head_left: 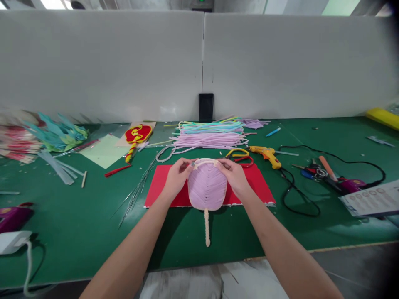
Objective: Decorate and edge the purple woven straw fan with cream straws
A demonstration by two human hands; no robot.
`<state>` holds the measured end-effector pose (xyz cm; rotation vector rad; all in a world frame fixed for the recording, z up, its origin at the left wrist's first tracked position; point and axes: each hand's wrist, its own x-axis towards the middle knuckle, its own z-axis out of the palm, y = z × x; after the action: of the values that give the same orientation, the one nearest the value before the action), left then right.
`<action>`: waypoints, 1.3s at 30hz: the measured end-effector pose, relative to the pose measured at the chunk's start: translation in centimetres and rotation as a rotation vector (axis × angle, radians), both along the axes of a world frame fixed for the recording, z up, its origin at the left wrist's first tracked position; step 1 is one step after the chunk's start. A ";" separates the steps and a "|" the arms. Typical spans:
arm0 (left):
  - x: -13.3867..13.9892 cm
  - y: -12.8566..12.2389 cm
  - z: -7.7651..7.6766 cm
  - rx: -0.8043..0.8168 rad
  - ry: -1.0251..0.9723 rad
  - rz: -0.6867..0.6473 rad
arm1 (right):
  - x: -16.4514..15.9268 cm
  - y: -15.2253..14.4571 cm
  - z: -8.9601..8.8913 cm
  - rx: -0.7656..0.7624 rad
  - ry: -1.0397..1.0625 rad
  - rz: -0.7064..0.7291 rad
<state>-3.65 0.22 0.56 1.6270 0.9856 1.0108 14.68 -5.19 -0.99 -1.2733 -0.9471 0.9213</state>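
Note:
A lilac hand fan [207, 186] with a pale edge is held up over the table, its cream twisted handle [207, 228] pointing towards me. My left hand [181, 174] pinches its upper left edge between thumb and fingers. On the opposite upper corner, my right hand [231, 173] grips the rim in the same way. Beneath the fan and both hands lies a red board [257, 187] with a worn white front edge. Just beyond my right hand are scissors [238, 154] with yellow and red handles.
Lilac and mint pipe cleaners [208, 135] are heaped behind the board. A yellow glue gun [268, 155] with a black cord lies right. At left are a red-and-yellow fan [137, 135], thin wires [139, 189] and a white plug [14, 241]. A black phone-like object [206, 107] leans on the partition.

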 end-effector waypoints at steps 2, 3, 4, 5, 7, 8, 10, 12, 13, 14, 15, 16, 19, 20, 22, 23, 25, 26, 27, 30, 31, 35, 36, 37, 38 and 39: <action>0.0 0.1 -0.1 0.010 0.024 0.021 | 0.0 0.0 -0.1 0.004 -0.002 0.005; 0.0 0.2 -0.2 0.014 0.035 0.028 | 0.0 0.0 -0.1 0.004 -0.002 0.007; -0.1 0.3 -0.2 0.019 0.044 0.032 | 0.0 0.1 -0.2 0.004 -0.003 0.010; -0.1 0.3 -0.3 0.023 0.052 0.034 | 0.0 0.1 -0.2 0.004 -0.003 0.013; -0.1 0.3 -0.3 0.029 0.066 0.041 | 0.0 0.1 -0.3 0.001 -0.004 0.017; 0.0 0.3 -0.3 0.031 0.071 0.046 | 0.0 0.1 -0.3 -0.001 -0.006 0.020; 0.0 0.3 -0.3 0.033 0.080 0.059 | -0.1 0.1 -0.3 -0.007 -0.007 0.026; 0.0 0.3 -0.3 0.033 0.082 0.073 | -0.2 0.0 -0.2 -0.015 -0.005 0.037; 0.1 0.3 -0.4 0.033 0.082 0.081 | -0.3 0.0 -0.2 -0.018 -0.002 0.043; 0.1 0.3 -0.4 0.032 0.082 0.087 | -0.3 0.0 -0.1 -0.021 0.001 0.048; 0.1 0.3 -0.4 0.031 0.081 0.093 | -0.4 0.0 -0.1 -0.024 0.003 0.053; 0.1 0.3 -0.4 0.028 0.081 0.098 | -0.4 0.0 -0.1 -0.025 0.005 0.056; 0.2 0.2 -0.3 0.017 0.083 0.103 | -0.5 0.1 -0.1 -0.026 0.008 0.055; 0.2 0.2 -0.3 0.013 0.085 0.103 | -0.5 0.1 -0.1 -0.025 0.009 0.053; 0.3 0.1 -0.2 0.008 0.089 0.104 | -0.4 0.1 -0.1 -0.021 0.008 0.048; 0.3 0.0 -0.1 0.006 0.092 0.106 | -0.4 0.1 -0.1 -0.019 0.007 0.046; 0.4 -0.1 0.0 0.001 0.098 0.110 | -0.4 0.1 0.0 -0.016 0.007 0.047; 0.4 -0.1 0.0 0.000 0.100 0.113 | -0.4 0.0 0.0 -0.015 0.007 0.048; 0.4 -0.1 0.0 -0.001 0.101 0.116 | -0.4 0.0 0.0 -0.013 0.007 0.049; 0.5 -0.2 0.0 -0.006 0.100 0.123 | -0.5 0.0 -0.1 -0.010 0.007 0.052; 0.5 -0.2 0.0 -0.010 0.098 0.125 | -0.5 0.0 -0.1 -0.009 0.007 0.054; 0.5 -0.2 -0.1 -0.023 0.093 0.133 | -0.5 0.0 -0.1 -0.013 0.003 0.059; 0.5 -0.2 -0.2 -0.024 0.091 0.137 | -0.5 0.0 0.0 -0.014 0.003 0.059; 0.5 -0.2 -0.2 -0.023 0.089 0.143 | -0.6 0.0 0.0 -0.014 0.005 0.060; 0.5 -0.3 -0.2 -0.022 0.088 0.150 | -0.6 -0.1 0.1 -0.015 0.007 0.062; 0.5 -0.3 -0.2 -0.021 0.088 0.156 | -0.6 -0.1 0.1 -0.016 0.009 0.065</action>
<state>-3.15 -0.05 0.38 1.6079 1.1940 1.0359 14.08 -5.26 -0.89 -1.2567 -0.9801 0.9859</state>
